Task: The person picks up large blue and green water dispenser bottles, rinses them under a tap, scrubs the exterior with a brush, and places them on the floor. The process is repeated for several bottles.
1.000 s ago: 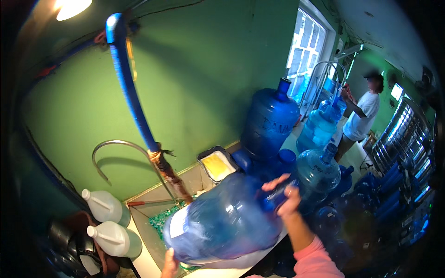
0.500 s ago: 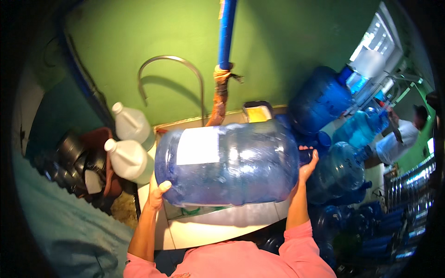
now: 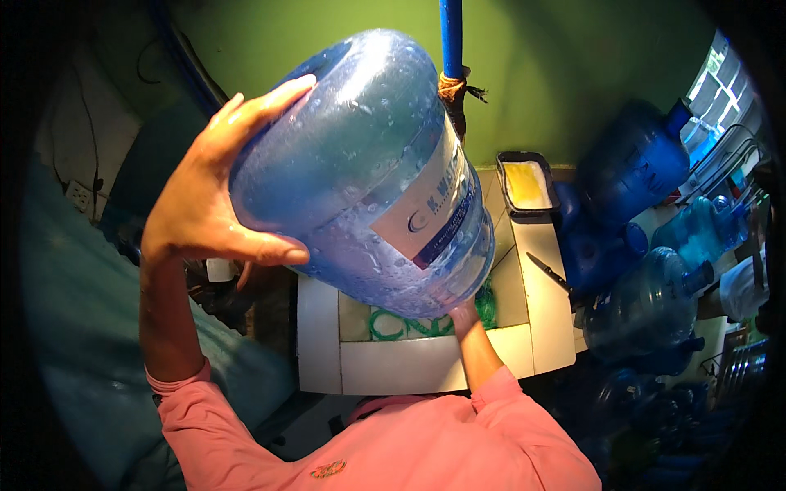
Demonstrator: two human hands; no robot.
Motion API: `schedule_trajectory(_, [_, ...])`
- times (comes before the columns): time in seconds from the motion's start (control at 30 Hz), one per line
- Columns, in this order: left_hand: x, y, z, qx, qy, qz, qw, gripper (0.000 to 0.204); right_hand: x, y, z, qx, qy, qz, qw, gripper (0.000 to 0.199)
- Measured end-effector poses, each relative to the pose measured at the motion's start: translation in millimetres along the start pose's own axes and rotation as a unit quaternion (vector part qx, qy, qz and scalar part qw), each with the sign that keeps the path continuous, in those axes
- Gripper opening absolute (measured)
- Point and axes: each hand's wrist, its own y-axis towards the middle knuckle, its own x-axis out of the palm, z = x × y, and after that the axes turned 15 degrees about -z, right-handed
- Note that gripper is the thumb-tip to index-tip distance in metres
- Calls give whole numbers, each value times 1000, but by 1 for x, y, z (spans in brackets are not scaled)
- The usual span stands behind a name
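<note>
Fingers of left hand [image 3: 214,209] grip tilted water jug [image 3: 368,172] above sink [image 3: 426,364]

Right hand [image 3: 463,313] mostly behind jug [image 3: 368,172]

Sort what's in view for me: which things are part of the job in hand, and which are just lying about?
In hand:
- large blue water jug, tipped over the white tiled basin
- left hand flat on its base
- right hand under its lower end

Lying about:
- blue hose hanging behind
- black tray on the ledge
- other blue jugs at right
</note>
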Motion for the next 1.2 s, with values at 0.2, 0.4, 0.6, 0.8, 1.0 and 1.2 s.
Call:
schedule_trajectory(0.2, [-10,8,0,36,-62,-10,997,110,-4,6,23,19,31,-8,999,42])
schedule_trajectory(0.4, [-14,15,3,90,-112,-7,990,109,-7,8,36,30,47,-12,998,44])
schedule_trajectory(0.6, [-25,11,0,70,-127,-51,988,126,-7,11,47,45,58,-20,997,45])
schedule_trajectory(0.8, [-30,9,2,75,-150,-54,984,124,-5,15,52,50,64,-35,996,46])
schedule_trajectory(1.0, [-30,10,9,71,-166,-52,982,124,-4,13,52,56,59,-36,996,47])
schedule_trajectory(1.2, [-20,11,13,96,-168,7,981,111,-3,12,55,28,36,39,998,48])
